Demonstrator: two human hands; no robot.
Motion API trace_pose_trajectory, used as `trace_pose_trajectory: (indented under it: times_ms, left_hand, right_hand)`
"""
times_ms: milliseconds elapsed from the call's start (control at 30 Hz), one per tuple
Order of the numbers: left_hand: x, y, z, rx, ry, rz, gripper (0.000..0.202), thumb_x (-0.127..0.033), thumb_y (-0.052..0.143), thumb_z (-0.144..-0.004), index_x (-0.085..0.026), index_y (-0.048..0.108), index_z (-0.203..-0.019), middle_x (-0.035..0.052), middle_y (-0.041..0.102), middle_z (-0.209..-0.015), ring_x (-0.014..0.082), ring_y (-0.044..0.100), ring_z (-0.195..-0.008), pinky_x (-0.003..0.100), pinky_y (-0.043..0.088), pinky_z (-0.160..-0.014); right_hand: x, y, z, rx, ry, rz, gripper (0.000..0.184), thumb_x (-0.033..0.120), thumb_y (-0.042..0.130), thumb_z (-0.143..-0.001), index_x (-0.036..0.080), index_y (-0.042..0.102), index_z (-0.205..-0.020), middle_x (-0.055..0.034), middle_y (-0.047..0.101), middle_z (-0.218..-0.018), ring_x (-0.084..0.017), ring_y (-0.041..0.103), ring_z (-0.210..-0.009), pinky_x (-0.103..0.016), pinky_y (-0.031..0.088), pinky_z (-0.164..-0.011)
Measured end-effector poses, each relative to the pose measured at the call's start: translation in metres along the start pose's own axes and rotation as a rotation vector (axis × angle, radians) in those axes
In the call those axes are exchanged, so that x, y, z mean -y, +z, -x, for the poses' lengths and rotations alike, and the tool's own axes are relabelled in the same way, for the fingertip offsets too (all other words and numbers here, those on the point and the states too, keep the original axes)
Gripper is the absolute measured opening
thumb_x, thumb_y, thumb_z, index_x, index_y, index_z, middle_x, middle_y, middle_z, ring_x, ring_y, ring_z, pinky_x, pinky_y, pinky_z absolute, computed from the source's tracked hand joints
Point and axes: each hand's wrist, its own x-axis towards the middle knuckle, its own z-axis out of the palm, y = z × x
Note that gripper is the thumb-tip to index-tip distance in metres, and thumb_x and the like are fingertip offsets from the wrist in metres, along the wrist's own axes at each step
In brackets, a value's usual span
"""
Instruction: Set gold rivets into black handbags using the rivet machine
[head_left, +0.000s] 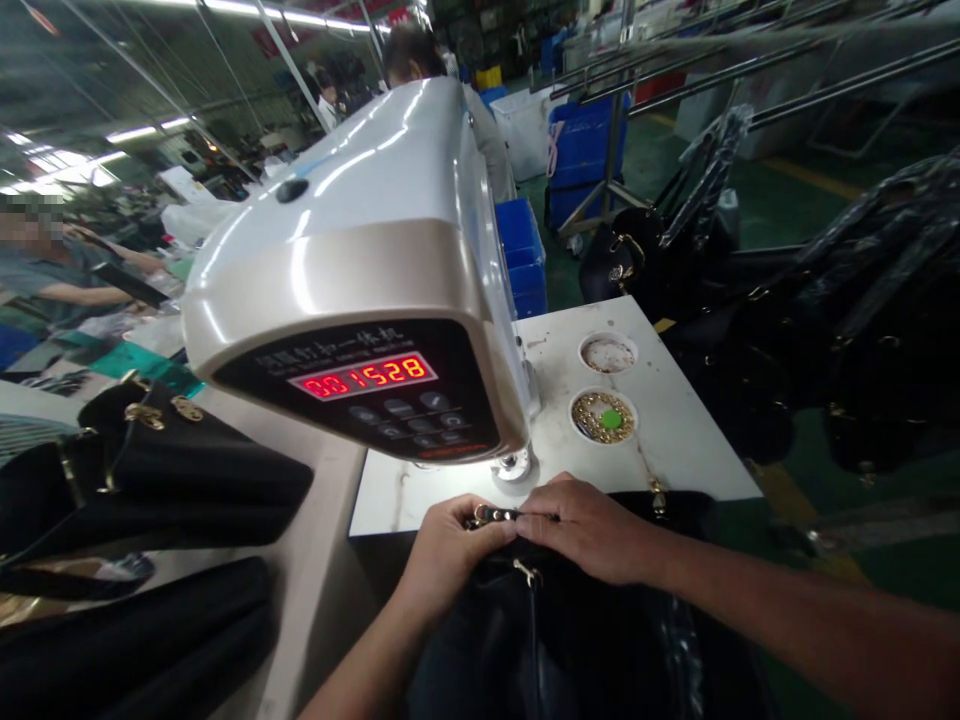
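My left hand [459, 540] is closed, its thumb and fingers pinching a black strap [496, 514] with small gold-coloured metal pieces. Close beside it, my right hand [589, 525] pinches the same strap, the two thumbs almost meeting. Below both hands a black handbag [577, 630] hangs against the near edge of the white worktable [690, 455]. A gold zip pull [528, 573] shows on the bag, and a gold clasp [658, 497] sits by its right side. Just beyond my fingers is the lower round metal part [512, 466] of a machine.
The machine head [360, 270], with a red display [364, 376], rises in front of me. Two round recesses in the tabletop include one with gold fittings [600, 417] and a green disc. Black bags [172, 470] lie left; more hang right. A person [52, 265] sits far left.
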Motion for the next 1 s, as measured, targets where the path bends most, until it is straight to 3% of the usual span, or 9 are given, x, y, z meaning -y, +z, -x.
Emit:
trace_pose_trajectory:
  times_ms: [167,267,467,567,767,867,1000]
  left_hand:
    - [-0.019,-0.008,-0.022,0.064,0.122,0.003,0.037,-0.046,0.091,-0.069,-0.014,0.078,-0.083,0.0068,0.077,-0.085,0.0192,0.066,-0.073,0.027,0.049,-0.067]
    - [-0.015,-0.011,-0.032,0.081,0.135,0.044,0.040,-0.049,0.088,-0.073,-0.015,0.082,-0.094,0.0098,0.080,-0.097,0.0235,0.070,-0.080,0.031,0.052,-0.071]
    - [0.006,-0.010,-0.034,-0.013,0.092,0.042,0.041,-0.054,0.083,-0.079,-0.014,0.082,-0.089,0.0096,0.080,-0.089,0.0251,0.071,-0.081,0.031,0.052,-0.073]
    - [0.005,-0.009,-0.034,-0.031,0.106,0.033,0.041,-0.054,0.083,-0.079,-0.014,0.081,-0.086,0.0095,0.080,-0.090,0.0257,0.071,-0.083,0.031,0.052,-0.074]
    - [-0.011,-0.014,-0.027,0.120,0.095,-0.071,0.042,-0.052,0.077,-0.084,-0.018,0.082,-0.107,0.0069,0.080,-0.096,0.0280,0.072,-0.091,0.034,0.053,-0.082]
    - [-0.016,-0.014,-0.025,0.050,0.144,-0.194,0.037,-0.050,0.074,-0.085,-0.019,0.084,-0.103,0.0067,0.081,-0.095,0.0304,0.073,-0.094,0.036,0.054,-0.084]
    - [-0.020,-0.009,-0.029,-0.079,0.224,-0.200,0.030,-0.045,0.075,-0.084,-0.020,0.084,-0.097,0.0068,0.081,-0.091,0.0334,0.072,-0.100,0.040,0.055,-0.089]
  right_hand:
    - [0.003,-0.017,-0.020,-0.048,0.085,-0.077,0.035,0.034,0.052,-0.101,0.017,0.068,-0.075,0.0006,0.063,-0.071,-0.014,0.056,-0.071,-0.028,0.035,-0.065]
    - [-0.002,-0.018,-0.031,-0.042,0.137,-0.041,0.033,0.035,0.054,-0.100,0.017,0.071,-0.079,-0.0007,0.068,-0.074,-0.015,0.059,-0.072,-0.028,0.036,-0.065]
    - [-0.007,-0.007,-0.035,-0.056,0.183,-0.085,0.030,0.042,0.058,-0.098,0.019,0.079,-0.099,-0.0041,0.078,-0.093,-0.019,0.067,-0.082,-0.029,0.044,-0.071]
    - [-0.003,-0.004,-0.035,-0.106,0.213,-0.086,0.030,0.041,0.059,-0.097,0.020,0.080,-0.096,-0.0034,0.080,-0.093,-0.020,0.069,-0.084,-0.029,0.044,-0.071]
    - [-0.003,0.002,-0.034,-0.187,0.213,-0.090,0.023,0.034,0.063,-0.094,0.021,0.081,-0.087,-0.0010,0.079,-0.087,-0.018,0.070,-0.084,-0.028,0.042,-0.072]
    - [-0.004,0.002,-0.034,-0.225,0.244,-0.054,0.020,0.036,0.067,-0.092,0.022,0.080,-0.087,-0.0005,0.079,-0.084,-0.017,0.070,-0.081,-0.028,0.041,-0.069]
    - [-0.003,-0.006,-0.031,-0.286,0.256,0.060,0.019,0.037,0.071,-0.090,0.020,0.078,-0.084,-0.0016,0.077,-0.082,-0.018,0.068,-0.077,-0.030,0.039,-0.068]
